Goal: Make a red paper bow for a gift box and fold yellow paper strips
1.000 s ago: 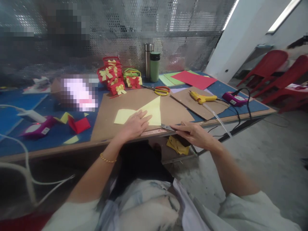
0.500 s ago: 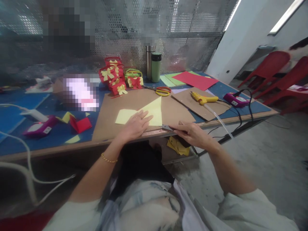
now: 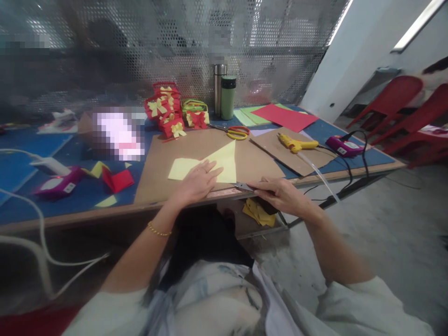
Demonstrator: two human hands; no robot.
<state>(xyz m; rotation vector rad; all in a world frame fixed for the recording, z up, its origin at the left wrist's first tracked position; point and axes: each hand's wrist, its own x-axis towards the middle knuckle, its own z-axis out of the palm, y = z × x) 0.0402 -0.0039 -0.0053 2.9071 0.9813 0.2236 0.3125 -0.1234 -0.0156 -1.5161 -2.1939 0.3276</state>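
My left hand (image 3: 199, 179) lies flat with fingers spread on a folded piece of pale yellow paper (image 3: 227, 163), holding it down against a brown cardboard sheet (image 3: 154, 172). The paper has a raised pointed corner at its upper right. My right hand (image 3: 280, 193) is closed around what look like scissors with grey metal blades (image 3: 244, 186); the fingers hide most of the handle. Their tip points left, close to the paper's lower right corner at the table's front edge. Whether the tip touches the paper I cannot tell.
Red-and-yellow scissors (image 3: 238, 133) lie behind the paper. A yellow glue gun (image 3: 297, 142) rests on cardboard at right, its glue stick jutting over the edge. Small red paper baskets (image 3: 168, 109) and a green bottle (image 3: 227, 99) stand behind. Paper scraps (image 3: 119, 179) and cables are at left.
Both hands, the paper and the tool hold nearly the same places. The whole view has shifted very slightly.
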